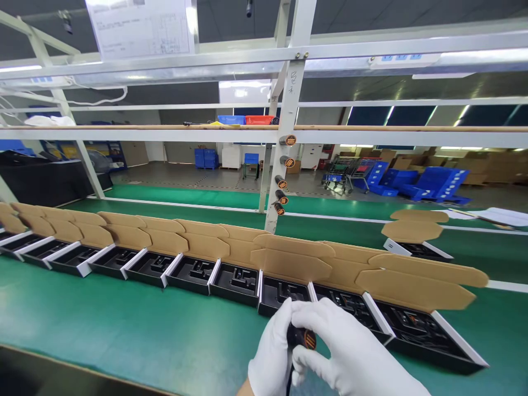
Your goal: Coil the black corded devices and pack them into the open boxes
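Note:
Both my hands wear white gloves and meet over the green table, just in front of the row of boxes. Between them is a short black cylinder (pixel 302 336) with an orange striped mark on its round end. My left hand (pixel 273 347) wraps it from the left side, and a dark strip like a cable hangs below. My right hand (pixel 336 341) grips it from the right, fingers curved around the marked end. Right behind my hands stands an open black box (pixel 280 294) with a moulded insert. Parts of the cylinder are hidden by the gloves.
Several open boxes with raised brown cardboard lids (pixel 206 242) line the green table (pixel 124 324). Similar black cylinders (pixel 290 162) stick out from a white post (pixel 284 115). Another open box (pixel 418 249) and papers (pixel 501 216) lie at the back right.

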Available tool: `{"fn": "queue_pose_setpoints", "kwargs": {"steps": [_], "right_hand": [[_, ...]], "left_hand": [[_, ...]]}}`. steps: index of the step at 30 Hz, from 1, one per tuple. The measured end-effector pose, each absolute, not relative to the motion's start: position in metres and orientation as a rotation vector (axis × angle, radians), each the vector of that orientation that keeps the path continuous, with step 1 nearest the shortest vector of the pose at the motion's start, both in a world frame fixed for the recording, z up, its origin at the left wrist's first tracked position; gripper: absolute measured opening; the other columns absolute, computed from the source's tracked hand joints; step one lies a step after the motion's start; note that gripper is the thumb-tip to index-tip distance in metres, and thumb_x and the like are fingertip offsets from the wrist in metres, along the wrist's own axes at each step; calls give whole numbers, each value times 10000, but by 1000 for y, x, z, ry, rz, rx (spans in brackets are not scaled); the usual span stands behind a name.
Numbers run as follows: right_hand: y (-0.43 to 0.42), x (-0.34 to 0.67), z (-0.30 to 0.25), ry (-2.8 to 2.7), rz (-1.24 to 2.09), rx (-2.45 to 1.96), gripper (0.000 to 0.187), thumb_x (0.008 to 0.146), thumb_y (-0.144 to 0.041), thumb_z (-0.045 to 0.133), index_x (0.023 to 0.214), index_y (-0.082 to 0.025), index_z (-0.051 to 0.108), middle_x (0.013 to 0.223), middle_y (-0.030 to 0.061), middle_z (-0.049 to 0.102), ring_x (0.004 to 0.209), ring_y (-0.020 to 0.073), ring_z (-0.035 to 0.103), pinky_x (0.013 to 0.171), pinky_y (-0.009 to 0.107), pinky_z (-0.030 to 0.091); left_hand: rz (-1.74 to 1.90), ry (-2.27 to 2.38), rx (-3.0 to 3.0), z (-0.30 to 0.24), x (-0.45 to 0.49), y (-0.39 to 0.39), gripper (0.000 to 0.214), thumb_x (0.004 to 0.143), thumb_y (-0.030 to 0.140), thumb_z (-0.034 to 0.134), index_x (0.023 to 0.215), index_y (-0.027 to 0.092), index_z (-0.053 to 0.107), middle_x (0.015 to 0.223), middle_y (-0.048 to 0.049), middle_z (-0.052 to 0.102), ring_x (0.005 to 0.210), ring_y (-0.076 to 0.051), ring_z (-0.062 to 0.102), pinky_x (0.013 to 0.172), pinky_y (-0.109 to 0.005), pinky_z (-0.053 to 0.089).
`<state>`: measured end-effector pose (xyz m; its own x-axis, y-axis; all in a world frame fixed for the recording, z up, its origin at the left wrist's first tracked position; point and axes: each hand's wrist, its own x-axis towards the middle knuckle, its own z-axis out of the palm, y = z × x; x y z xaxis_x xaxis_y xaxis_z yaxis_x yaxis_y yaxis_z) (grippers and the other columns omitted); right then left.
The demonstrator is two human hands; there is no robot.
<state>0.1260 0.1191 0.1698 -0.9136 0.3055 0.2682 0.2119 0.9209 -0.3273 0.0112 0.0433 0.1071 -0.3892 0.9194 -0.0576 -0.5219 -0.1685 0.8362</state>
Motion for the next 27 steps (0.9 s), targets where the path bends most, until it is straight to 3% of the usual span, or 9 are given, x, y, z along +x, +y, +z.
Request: {"fn": "queue_pose_setpoints", "kwargs": {"steps": [1,3,5,7,10,12,17,24,27], "right_hand": [[121,126,167,-2748,326,-365,275,761,-228,660,1032,-275,643,904,33,667,792,234,587,713,344,474],[124,125,163,-2698,170,-327,340,747,-215,662,1084,-254,641,874,52,669,769,252,584,701,372,472],[124,126,163,-2670,147,-277,344,759,-207,647,1100,-255,640,866,57,678,763,255,593,701,384,484],[123,129,166,-2666,253,-252,332,783,-230,637,1111,-284,639,903,47,694,787,247,617,730,383,508],[122,135,171,-2611,397,-311,379,793,-277,627,1169,-321,630,1037,45,709,911,252,654,812,386,538],[124,138,172,-2568,444,-357,399,779,-298,634,1177,-330,635,1096,50,707,982,264,660,856,396,544],[124,142,170,-2493,499,-332,443,719,-266,615,1157,-327,640,1080,51,718,953,266,686,846,403,568],[116,141,177,-2427,284,-215,408,742,-162,559,1133,-260,616,1032,39,733,920,200,710,808,311,600],[118,142,174,-2393,225,-209,394,785,-186,565,1169,-263,605,1040,43,734,913,199,715,796,311,607]], "left_hand": [[1760,1083,686,107,11,40,529,835,560,638,1184,162,664,1198,-102,649,857,-168,600,742,-245,499],[1674,1230,785,106,12,34,679,884,632,509,1441,246,449,1379,-117,553,663,-128,585,609,-259,497],[1620,1256,757,107,12,29,740,892,696,405,1514,309,303,1424,-115,512,570,-98,553,534,-252,472],[1697,1148,739,112,11,26,733,888,709,398,1479,276,389,1419,-110,513,829,-159,643,708,-257,519],[1741,831,748,123,9,24,659,883,681,466,1297,187,602,1256,-128,611,1118,-263,582,893,-345,503],[1691,675,759,129,8,25,549,887,598,541,1194,159,659,1079,-128,667,1006,-262,613,845,-374,511],[1754,630,601,127,5,29,336,887,426,620,1075,158,693,842,-61,638,748,-154,571,691,-272,475],[1687,500,770,124,5,25,296,913,393,608,1050,150,707,938,-81,672,852,-166,602,845,-308,465],[1730,613,747,126,3,21,303,847,421,702,997,158,695,895,-49,654,813,-131,592,782,-257,468]]}}
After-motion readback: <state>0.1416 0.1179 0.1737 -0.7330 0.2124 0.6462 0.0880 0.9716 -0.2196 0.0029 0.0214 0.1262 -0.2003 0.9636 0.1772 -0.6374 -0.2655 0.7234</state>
